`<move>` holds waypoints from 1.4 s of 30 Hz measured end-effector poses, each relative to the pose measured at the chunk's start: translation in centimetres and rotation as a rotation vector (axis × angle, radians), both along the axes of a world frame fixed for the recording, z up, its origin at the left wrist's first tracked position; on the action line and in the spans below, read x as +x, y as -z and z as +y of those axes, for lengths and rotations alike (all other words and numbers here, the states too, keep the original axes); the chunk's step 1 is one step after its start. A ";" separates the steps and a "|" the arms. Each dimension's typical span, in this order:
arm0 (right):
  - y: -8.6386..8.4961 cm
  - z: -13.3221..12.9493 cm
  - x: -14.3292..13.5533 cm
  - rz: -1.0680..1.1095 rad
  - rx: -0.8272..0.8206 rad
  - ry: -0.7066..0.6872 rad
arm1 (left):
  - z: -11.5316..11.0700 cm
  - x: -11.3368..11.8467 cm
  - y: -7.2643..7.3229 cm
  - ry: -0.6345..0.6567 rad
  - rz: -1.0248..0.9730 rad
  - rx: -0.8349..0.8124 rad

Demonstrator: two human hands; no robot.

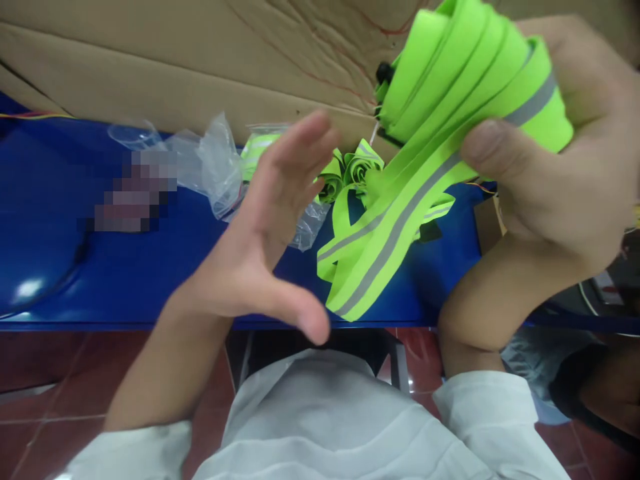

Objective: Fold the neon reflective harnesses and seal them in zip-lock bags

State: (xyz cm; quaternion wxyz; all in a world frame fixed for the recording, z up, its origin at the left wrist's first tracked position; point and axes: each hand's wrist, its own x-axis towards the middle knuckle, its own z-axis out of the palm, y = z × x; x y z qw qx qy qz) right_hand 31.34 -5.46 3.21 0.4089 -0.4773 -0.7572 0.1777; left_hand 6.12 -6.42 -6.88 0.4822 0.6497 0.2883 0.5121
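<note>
Raised at the upper right, my right hand (555,153) is closed around a folded bundle of neon-green reflective strap (480,87) with a grey stripe. Its thumb presses on the front layers. Loops of the strap hang down toward the table's front edge, and a black fitting (384,73) shows at the bundle's left side. My left hand (265,247) is open, thumb and fingers wide apart, left of the hanging loops and not touching them. Behind it lie rolled neon-green straps (363,167) on the blue table (50,200), partly hidden by the hand and the strap.
Clear plastic bags (217,160) lie at the back of the table, one with green strap inside. A brown cardboard sheet (150,60) lines the rear. A black cable (75,260) runs at left, beside a blurred-out patch. At right sit a small cardboard box (490,223) and part of another person (600,380).
</note>
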 end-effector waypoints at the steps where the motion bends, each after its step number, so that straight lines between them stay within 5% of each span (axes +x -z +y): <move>1: 0.2 0.3 -0.3 0.002 0.061 -0.013 | 0.5 0.6 -1.2 0.062 0.038 0.002; 3: 0.7 0.9 -0.7 0.022 0.155 -0.016 | 1.3 2.2 -2.5 0.064 0.038 -0.036; 5: 1.3 1.5 -1.1 0.051 0.138 -0.009 | 2.1 3.7 -2.2 0.014 -0.047 -0.111; 8: 2.0 2.5 -1.8 0.164 -0.048 -0.085 | 2.9 4.8 -0.2 0.040 -0.053 -0.258; 14: 4.1 5.0 -3.6 0.342 -0.472 -0.286 | 3.3 3.8 3.4 0.424 0.155 -0.248; 18: 5.8 6.5 -3.8 0.270 -0.591 -0.303 | 3.1 2.7 4.4 0.300 0.147 -0.200; 22: 7.4 7.2 -4.3 0.174 -0.571 -0.358 | 3.0 1.3 5.4 0.135 0.127 -0.167; 27: 8.4 7.6 -5.2 -0.037 -0.341 -0.360 | 3.6 -0.5 6.1 0.101 0.144 -0.232; 32: 8.6 7.3 -5.5 -0.189 -0.410 -0.530 | 4.5 -0.9 6.1 0.087 0.129 -0.311; 38: 10.6 8.1 -6.5 -0.174 -0.200 -0.296 | 4.3 -0.4 5.4 0.178 -0.229 -0.760; 42: 10.9 8.3 -6.6 -0.113 -0.196 -0.227 | 3.6 0.3 5.2 0.245 -0.404 -0.815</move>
